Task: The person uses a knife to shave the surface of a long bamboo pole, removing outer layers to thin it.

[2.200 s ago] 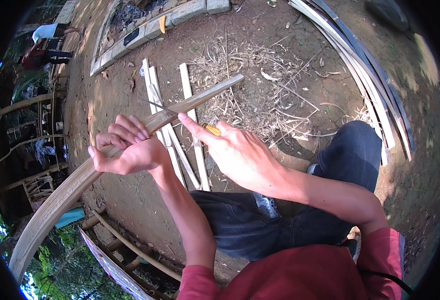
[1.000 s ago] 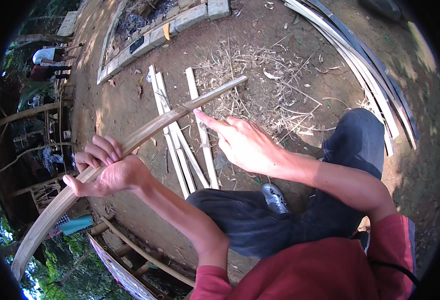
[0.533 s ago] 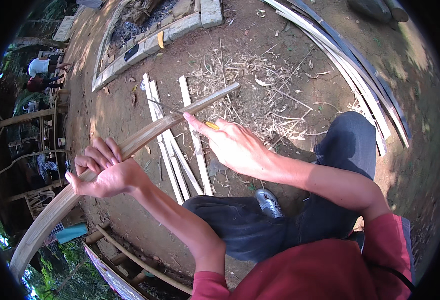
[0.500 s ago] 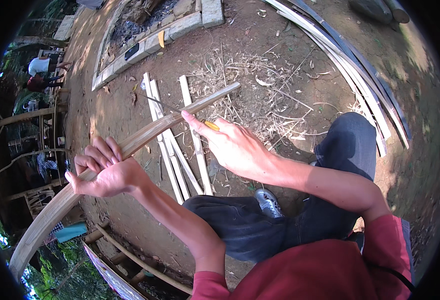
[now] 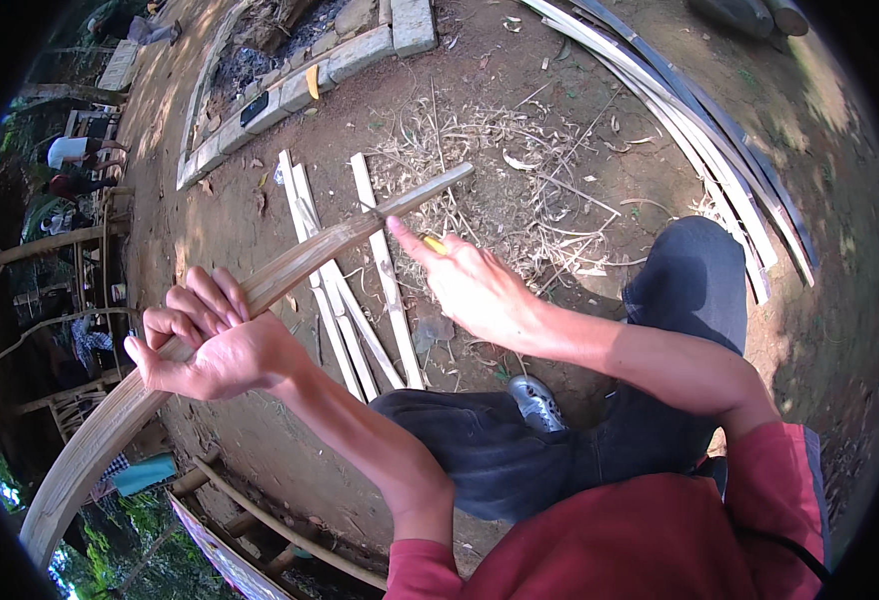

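Observation:
A long pale strip of split bamboo (image 5: 310, 257) runs slantwise from the lower left to the middle of the view. My left hand (image 5: 215, 335) is closed around it, palm up, with the fingers curled over its far side. Close to the strip's far end, my right hand (image 5: 475, 285) grips a knife with a yellow handle (image 5: 434, 244), most of which the fingers cover. Its index finger points forward and meets the strip's edge. Of the blade, only a dark sliver shows by the strip; the rest cannot be made out.
Several pale slats (image 5: 385, 265) lie on the dirt beyond my hands, beside a scatter of shavings (image 5: 520, 170). Long bent strips (image 5: 680, 120) lie at the right. A block-edged fire pit (image 5: 300, 90) is at the far left, with a dark phone-like object (image 5: 254, 108) on its rim. People (image 5: 70, 152) are farther left.
My right hand has shifted slightly right along the strip and turned. The knife's long blade, plain to see before, is now mostly out of sight. My left hand keeps its hold.

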Action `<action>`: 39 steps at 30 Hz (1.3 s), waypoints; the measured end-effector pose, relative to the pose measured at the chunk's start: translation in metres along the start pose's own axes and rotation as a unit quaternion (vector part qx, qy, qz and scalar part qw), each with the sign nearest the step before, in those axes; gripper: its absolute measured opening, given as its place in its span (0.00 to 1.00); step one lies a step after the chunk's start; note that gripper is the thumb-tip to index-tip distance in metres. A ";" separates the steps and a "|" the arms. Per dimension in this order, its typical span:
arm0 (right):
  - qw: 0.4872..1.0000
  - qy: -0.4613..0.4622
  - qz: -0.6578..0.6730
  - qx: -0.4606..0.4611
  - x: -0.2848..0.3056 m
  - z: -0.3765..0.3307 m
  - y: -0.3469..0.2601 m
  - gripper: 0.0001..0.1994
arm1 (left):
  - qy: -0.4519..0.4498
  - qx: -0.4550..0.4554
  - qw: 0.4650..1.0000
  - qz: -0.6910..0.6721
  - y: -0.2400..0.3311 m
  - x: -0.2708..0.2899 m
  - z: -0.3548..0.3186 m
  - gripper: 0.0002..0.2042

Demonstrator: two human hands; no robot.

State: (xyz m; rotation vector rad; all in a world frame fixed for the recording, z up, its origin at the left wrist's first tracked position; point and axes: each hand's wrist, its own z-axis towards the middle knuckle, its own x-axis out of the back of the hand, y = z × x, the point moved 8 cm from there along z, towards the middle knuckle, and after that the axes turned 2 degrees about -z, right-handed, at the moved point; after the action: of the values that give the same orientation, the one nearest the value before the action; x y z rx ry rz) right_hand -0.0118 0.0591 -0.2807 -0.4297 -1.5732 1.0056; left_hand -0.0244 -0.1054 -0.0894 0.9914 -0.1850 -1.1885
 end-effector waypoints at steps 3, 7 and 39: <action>0.993 -0.059 0.097 -0.005 0.013 0.013 0.003 0.35 | -0.015 0.003 1.000 -0.025 -0.002 0.007 0.006 0.21; 0.980 0.112 0.100 0.132 0.038 -0.005 -0.039 0.36 | 0.007 0.018 0.999 -0.040 -0.001 -0.003 0.001 0.23; 0.983 0.097 0.057 0.145 0.028 -0.015 -0.030 0.35 | 0.048 0.041 0.997 -0.038 0.001 -0.014 -0.019 0.18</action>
State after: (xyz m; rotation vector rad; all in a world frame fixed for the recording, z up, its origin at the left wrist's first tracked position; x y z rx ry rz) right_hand 0.0026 0.0684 -0.2404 -0.4050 -1.2160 1.2231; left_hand -0.0180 -0.0828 -0.0943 1.1327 -0.1211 -1.2073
